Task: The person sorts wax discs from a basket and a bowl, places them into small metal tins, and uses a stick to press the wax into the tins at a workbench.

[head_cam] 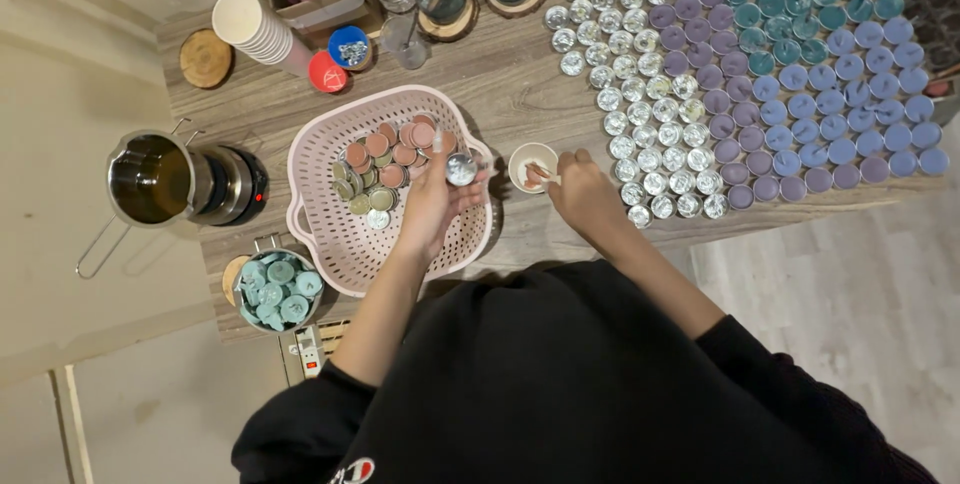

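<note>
My left hand (pixel 432 206) hovers over a pink perforated basket (pixel 330 234) and holds a small empty metal tealight cup (pixel 461 169) between its fingers. The basket contains several brown and olive wax discs (pixel 385 166). My right hand (pixel 585 194) reaches into a small white bowl (pixel 532 156) with a thin white stick pinched in its fingers. Right of it, rows of empty metal cups (pixel 640 94) and cups filled with purple, teal and blue wax (pixel 800 74) cover the wooden table.
A metal melting pot (pixel 160 181) sits on a heater at the left edge. A bowl of teal wax discs (pixel 278 290) stands below the basket. Stacked paper cups (pixel 258 32), small lidded jars, glass jars and a wooden coaster (pixel 206 58) line the back.
</note>
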